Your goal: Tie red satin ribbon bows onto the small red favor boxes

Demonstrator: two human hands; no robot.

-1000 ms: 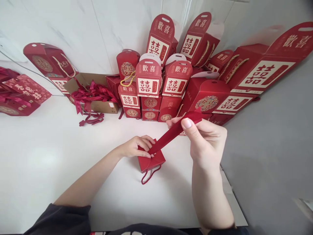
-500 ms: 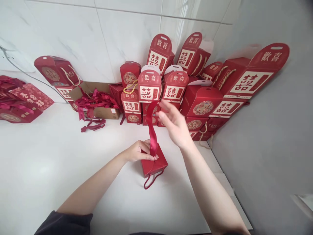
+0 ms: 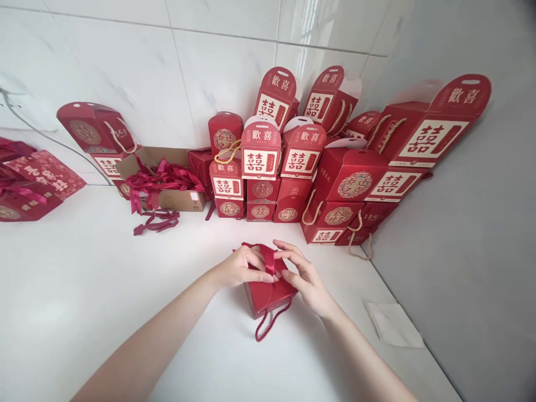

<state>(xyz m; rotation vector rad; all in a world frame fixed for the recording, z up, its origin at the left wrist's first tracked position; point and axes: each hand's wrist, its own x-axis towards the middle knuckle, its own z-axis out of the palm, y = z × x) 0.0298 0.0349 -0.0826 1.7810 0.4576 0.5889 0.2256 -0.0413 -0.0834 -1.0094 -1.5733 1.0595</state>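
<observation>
A small red gift box point(image 3: 268, 298) with a red cord handle point(image 3: 270, 324) lies on the white table point(image 3: 84, 290) in front of me. A red ribbon point(image 3: 268, 258) crosses its top. My left hand point(image 3: 240, 267) rests on the box's left side and pinches the ribbon with closed fingers. My right hand point(image 3: 304, 274) sits at the box's right side, thumb and fingers pinching the same ribbon over the lid. Part of the ribbon is hidden under the fingers.
Stacks of red gift boxes point(image 3: 301, 162) fill the back corner against the tiled wall. A cardboard box of red ribbons point(image 3: 163, 178) stands at the back left, with loose ribbons point(image 3: 157, 220) before it. More red boxes point(image 3: 29, 178) lie far left. A white paper point(image 3: 391, 324) lies right.
My right hand, which held the ribbon stretched up and away, has come down to the box lid. The ribbon now lies folded over the box between both hands.
</observation>
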